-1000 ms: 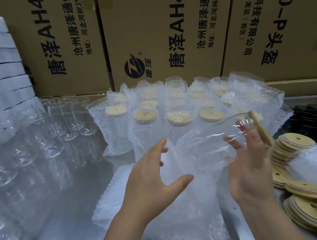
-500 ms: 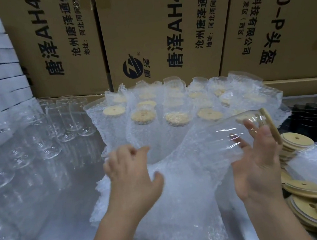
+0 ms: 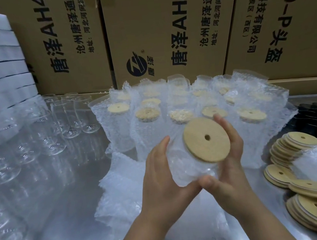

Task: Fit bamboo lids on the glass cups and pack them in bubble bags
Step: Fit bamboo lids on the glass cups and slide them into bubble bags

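The pile of bubble bags (image 3: 122, 193) lies beneath both hands, and the packed cups (image 3: 147, 113) stand just beyond them. The left hand (image 3: 164, 180), which was reaching into that pile 0.5 s ago, now joins the right hand (image 3: 230, 170) round the glass cup (image 3: 176, 154). Both grip it, tilted, between them. A bubble bag (image 3: 191, 175) seems drawn over its body (the film is hard to read). The bamboo lid (image 3: 206, 140) is fitted and faces the camera, so 1 more cup looks nearly packed.
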